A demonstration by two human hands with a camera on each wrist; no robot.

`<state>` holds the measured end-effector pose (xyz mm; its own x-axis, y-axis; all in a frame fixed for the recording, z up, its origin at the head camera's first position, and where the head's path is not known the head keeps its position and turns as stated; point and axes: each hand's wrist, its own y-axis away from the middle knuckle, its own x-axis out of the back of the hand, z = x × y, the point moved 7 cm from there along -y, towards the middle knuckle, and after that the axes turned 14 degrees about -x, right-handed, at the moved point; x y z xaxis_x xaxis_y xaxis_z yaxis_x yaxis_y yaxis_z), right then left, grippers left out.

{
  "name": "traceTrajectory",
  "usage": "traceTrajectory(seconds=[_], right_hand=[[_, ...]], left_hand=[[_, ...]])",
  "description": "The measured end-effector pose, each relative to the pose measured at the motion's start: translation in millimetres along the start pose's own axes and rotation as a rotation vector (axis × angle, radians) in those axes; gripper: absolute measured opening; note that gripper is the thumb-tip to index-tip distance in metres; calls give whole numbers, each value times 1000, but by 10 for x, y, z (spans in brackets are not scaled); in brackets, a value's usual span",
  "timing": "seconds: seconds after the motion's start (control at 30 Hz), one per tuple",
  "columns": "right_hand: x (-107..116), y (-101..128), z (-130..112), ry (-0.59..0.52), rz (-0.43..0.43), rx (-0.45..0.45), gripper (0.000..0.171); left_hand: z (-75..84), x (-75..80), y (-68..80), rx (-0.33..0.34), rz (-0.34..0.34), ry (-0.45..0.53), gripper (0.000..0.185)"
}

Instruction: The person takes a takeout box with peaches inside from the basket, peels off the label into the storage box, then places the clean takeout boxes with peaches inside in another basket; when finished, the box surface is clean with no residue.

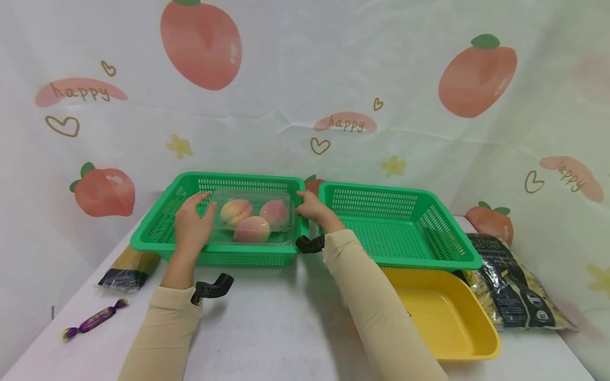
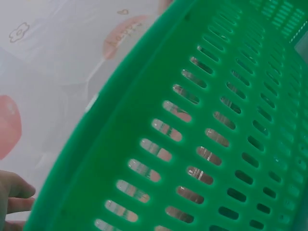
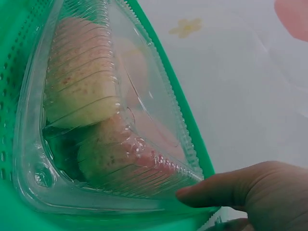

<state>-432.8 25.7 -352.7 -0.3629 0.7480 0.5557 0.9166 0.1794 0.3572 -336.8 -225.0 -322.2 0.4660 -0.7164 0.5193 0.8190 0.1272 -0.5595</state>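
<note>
Left hand point(image 1: 191, 225) – fingers extended against the left end of clear clamshell of peaches point(image 1: 252, 216) | right hand point(image 1: 313, 209) – thumb pressed to its right end | clamshell lies in left green basket point(image 1: 157, 233), long axis left–right between both hands, equally near each.

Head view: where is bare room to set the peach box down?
The right green basket is bare inside, as is the yellow tray. Bare table lies between the sleeves. The left green basket is crowded by the peach box and both hands.
</note>
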Motion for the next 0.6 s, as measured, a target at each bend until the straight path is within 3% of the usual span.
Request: traceTrajectory(seconds=[0.1,0.27,0.5,0.6], right_hand=[[4,20,-38,39,-11,-2,64],[28,127,-147,130,-32,14,63],[90,352,-131,318,-67,67,69],[156,511,-99,339,-99,93,71]], left_hand=[[44,63,-2,-18,83,7,36],[188,155,1,-81,102,-14,35],[575,365,131,-202,141,25,34],[750,437,212,-283,141,28,34]])
